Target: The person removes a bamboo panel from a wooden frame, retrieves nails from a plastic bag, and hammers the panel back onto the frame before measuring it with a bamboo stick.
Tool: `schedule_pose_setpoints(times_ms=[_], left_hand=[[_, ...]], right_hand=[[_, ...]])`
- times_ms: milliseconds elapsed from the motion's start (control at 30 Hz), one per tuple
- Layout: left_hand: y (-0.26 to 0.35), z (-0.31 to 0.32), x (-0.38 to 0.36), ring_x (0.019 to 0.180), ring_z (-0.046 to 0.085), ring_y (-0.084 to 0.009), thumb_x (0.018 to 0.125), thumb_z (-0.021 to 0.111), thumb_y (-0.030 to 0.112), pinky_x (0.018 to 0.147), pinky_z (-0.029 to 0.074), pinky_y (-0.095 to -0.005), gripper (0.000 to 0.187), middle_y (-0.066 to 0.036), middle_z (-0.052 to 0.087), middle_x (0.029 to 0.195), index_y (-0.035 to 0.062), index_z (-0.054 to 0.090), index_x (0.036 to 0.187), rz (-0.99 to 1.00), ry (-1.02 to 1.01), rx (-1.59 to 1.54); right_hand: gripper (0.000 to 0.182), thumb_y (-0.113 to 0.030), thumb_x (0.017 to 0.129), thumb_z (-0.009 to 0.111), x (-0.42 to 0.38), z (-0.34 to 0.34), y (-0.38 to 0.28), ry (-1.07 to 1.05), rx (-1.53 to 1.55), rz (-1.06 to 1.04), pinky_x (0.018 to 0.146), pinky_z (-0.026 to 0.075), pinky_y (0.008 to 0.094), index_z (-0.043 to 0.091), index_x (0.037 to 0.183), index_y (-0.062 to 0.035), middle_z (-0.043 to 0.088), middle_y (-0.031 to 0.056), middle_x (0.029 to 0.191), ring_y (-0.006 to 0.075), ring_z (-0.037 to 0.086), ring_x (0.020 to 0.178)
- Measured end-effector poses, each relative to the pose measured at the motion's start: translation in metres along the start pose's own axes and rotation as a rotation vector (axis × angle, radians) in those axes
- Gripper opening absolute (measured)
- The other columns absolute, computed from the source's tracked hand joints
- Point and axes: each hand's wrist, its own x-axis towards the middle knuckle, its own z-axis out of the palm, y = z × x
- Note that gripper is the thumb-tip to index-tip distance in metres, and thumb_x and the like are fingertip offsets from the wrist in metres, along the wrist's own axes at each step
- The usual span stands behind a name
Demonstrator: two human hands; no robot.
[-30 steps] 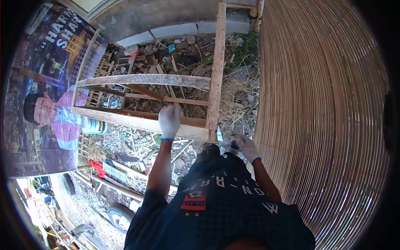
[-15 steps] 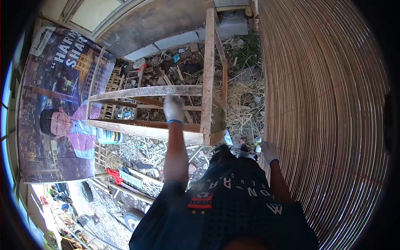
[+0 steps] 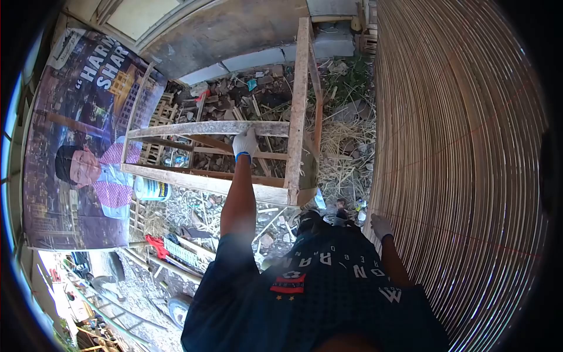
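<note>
My left hand [image 3: 245, 142], in a white glove with a blue cuff, is closed over the middle crossbar [image 3: 199, 128] of an open wooden frame [image 3: 234, 186]. The frame is made of rough, weathered timber and stands on the littered ground in front of me. At my right side, my gloved right hand [image 3: 381, 226] is at the edge of a large bamboo-slat blind [image 3: 451, 146]. Its fingers are bent against the slats, and the blind's edge appears to be between them.
A printed banner [image 3: 76, 146] hangs at the left, with a white bucket [image 3: 151, 189] beside it. Straw, rubble and wood scraps [image 3: 346, 135] cover the ground. Bamboo poles [image 3: 167, 267] and a red cloth [image 3: 156, 246] lie at lower left. A low wall [image 3: 246, 58] runs behind the frame.
My left hand, blurred just below the crossbar before, has moved up slightly and now grips it. My right hand has shifted a little down and to the right along the blind's edge.
</note>
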Motion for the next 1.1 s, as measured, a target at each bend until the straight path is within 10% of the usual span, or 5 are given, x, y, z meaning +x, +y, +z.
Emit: schedule_pose_setpoints(times_ms=[233, 467, 700, 1100], left_hand=[[-0.072, -0.061, -0.022, 0.075, 0.068, -0.0459, 0.096, 0.055, 0.039, 0.072, 0.052, -0.0479, 0.046, -0.027, 0.068, 0.081, -0.0032, 0.071, 0.086, 0.013, 0.396, -0.18], [-0.112, -0.135, -0.055, 0.107, 0.068, -0.0408, 0.094, 0.056, 0.066, 0.096, 0.047, -0.0525, 0.062, -0.02, 0.074, 0.11, 0.011, 0.074, 0.115, 0.254, -0.013, 0.24], [-0.077, -0.112, -0.104, 0.107, 0.07, -0.0334, 0.093, 0.067, 0.048, 0.088, 0.052, -0.0455, 0.041, -0.016, 0.076, 0.106, 0.0129, 0.077, 0.111, 0.677, -0.501, 0.286], [-0.194, -0.202, -0.091, 0.067, 0.067, -0.0391, 0.102, 0.055, 0.05, 0.065, 0.048, -0.0462, 0.059, -0.025, 0.062, 0.069, -0.0046, 0.069, 0.083, -0.058, 0.25, -0.4]], right_hand=[[0.059, -0.046, 0.099, 0.044, 0.001, 0.005, -0.003, -0.042, 0.073, 0.106, 0.09, 0.047, 0.0524, 0.07, 0.098, 0.0065, 0.069, 0.0303, 0.096, 0.0465, 0.067, 0.1], [0.055, -0.047, 0.101, 0.048, -0.018, -0.011, -0.085, -0.041, -0.042, -0.019, 0.097, 0.048, 0.0475, 0.07, 0.112, 0.0021, 0.072, 0.0241, 0.11, 0.042, 0.066, 0.11], [0.039, -0.034, 0.103, 0.055, -0.061, 0.012, -0.268, 0.12, 0.022, -0.505, 0.098, 0.05, 0.0401, 0.066, 0.123, -0.0027, 0.071, 0.0194, 0.115, 0.0345, 0.067, 0.112], [0.028, -0.025, 0.101, 0.061, -0.128, 0.181, -0.403, -0.023, -0.041, -0.847, 0.094, 0.052, 0.0409, 0.068, 0.12, -0.006, 0.072, 0.0163, 0.115, 0.0325, 0.07, 0.107]])
